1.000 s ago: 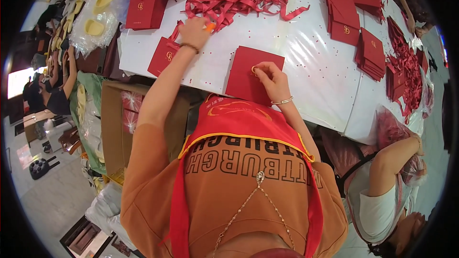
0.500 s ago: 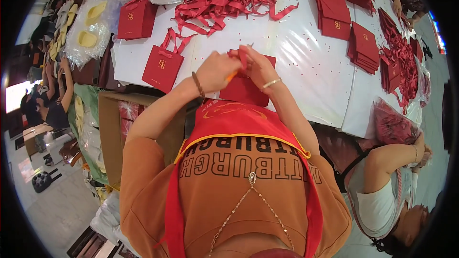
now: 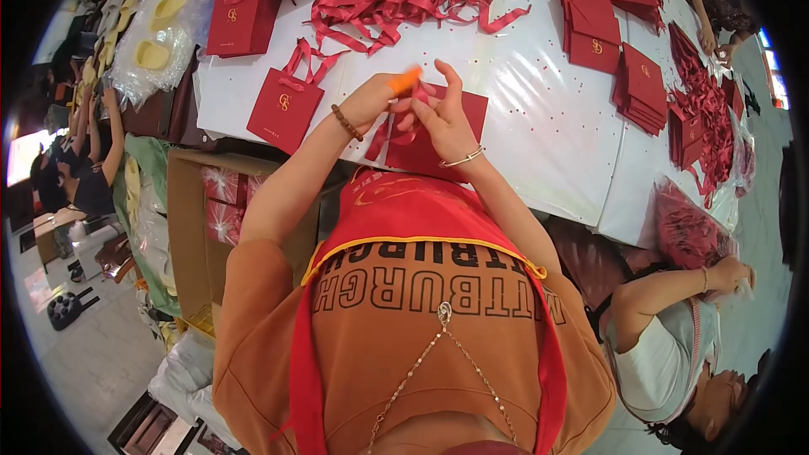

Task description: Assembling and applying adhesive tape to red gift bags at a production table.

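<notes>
With hands close together, left hand [image 3: 373, 101] clasping an orange object [image 3: 404, 81], right hand [image 3: 449, 125] at a red ribbon [image 3: 422, 97], cannot tell whether pinching it: best keep ribbon untwisted, work directly above the red paper bag [image 3: 415, 153] lying beneath both, and avoid shifting it.

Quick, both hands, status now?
Left hand: curled, orange item at its fingertips; grip unclear.
Right hand: index finger raised, red ribbon by thumb; grip unclear.
</notes>
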### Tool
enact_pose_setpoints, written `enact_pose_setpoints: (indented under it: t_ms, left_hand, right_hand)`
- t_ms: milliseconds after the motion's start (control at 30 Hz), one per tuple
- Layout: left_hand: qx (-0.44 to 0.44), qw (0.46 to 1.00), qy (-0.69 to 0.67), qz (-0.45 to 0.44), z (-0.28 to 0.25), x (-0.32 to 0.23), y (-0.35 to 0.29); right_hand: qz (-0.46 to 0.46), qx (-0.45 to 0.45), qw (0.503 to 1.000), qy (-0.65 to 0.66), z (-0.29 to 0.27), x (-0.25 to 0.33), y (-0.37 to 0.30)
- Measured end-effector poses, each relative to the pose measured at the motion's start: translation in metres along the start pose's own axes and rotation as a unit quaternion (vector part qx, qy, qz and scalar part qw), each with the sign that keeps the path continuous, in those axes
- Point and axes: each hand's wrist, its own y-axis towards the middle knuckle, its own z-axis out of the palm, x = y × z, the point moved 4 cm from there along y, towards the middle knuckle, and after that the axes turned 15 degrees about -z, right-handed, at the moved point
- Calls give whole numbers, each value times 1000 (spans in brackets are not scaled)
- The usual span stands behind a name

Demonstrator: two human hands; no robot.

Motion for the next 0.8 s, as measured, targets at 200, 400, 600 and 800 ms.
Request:
enact_pose_setpoints:
  t_ms: [200, 400, 600, 800]
  left_hand:
    - [-72, 970, -165, 163, -18, -14, -10]
    - [-138, 960, -105, 221, -51, -30, -51]
    - [-214, 973, 43, 81, -38, 10, -13]
    - [-189, 980, 58, 34, -17, 35, 5]
  right_hand:
    - [-3, 16, 971, -238, -15, 6, 0]
    - [-154, 79, 758, -629, -54, -25, 9]
    - [-133, 117, 707, -684, -39, -30, 1]
    - [-98, 133, 723, -671, -37, -19, 2]
